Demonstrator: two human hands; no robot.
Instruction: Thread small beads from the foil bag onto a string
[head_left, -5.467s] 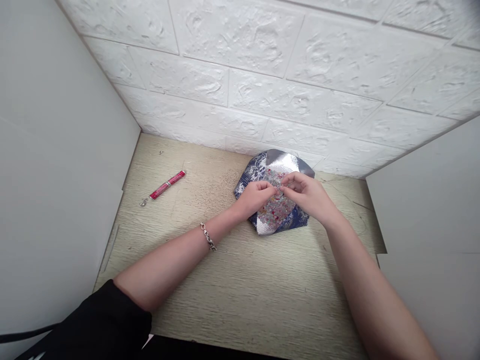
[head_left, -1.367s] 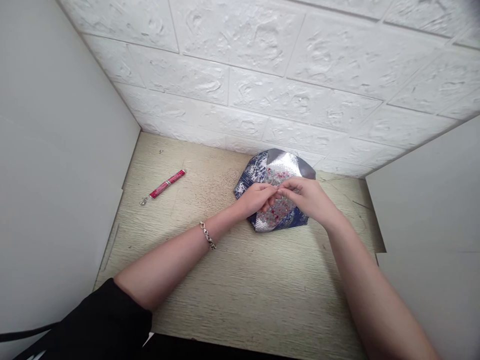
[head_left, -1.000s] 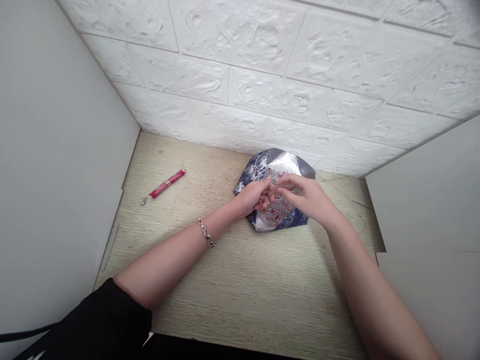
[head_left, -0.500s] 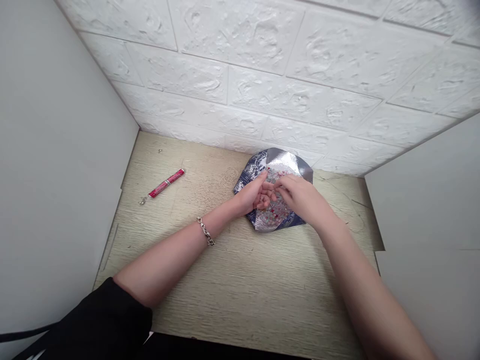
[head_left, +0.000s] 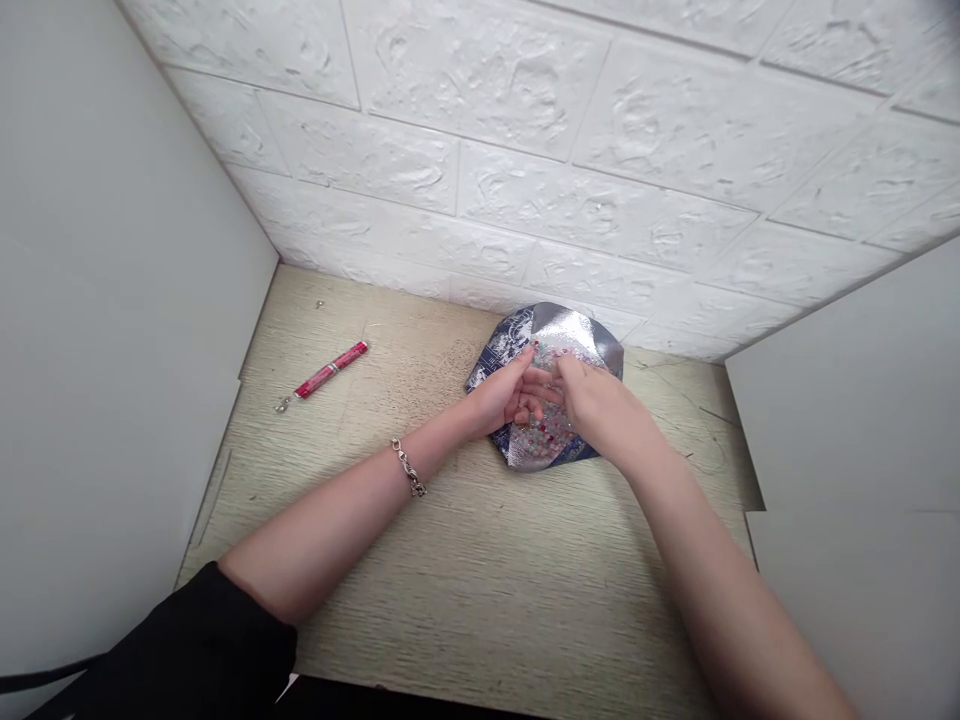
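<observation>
Several small pink, red and clear beads (head_left: 551, 433) lie on a silvery foil packet (head_left: 570, 325) with dark blue patterned sides, opened out near the wall. Over its left part, my left hand (head_left: 510, 392) is turned palm up, thumb apart and fingers loosely bent; no held thing is visible in it. My right hand (head_left: 596, 400) meets the left fingers from the right, its thumb and fingertips pinched together. Whatever is in that pinch is too small to make out.
A red tube-shaped packet (head_left: 331, 369) lies at the left of the wooden table (head_left: 465, 580), with small metallic bits (head_left: 282, 405) by its lower end. Thin threads (head_left: 697, 430) lie at the right. A white brick-patterned wall (head_left: 420, 160) stands behind, with pale panels on both sides.
My right hand has shifted slightly left and its wrist has turned, still beside the left fingers. My left hand stays nearly in place. The view has tilted a little.
</observation>
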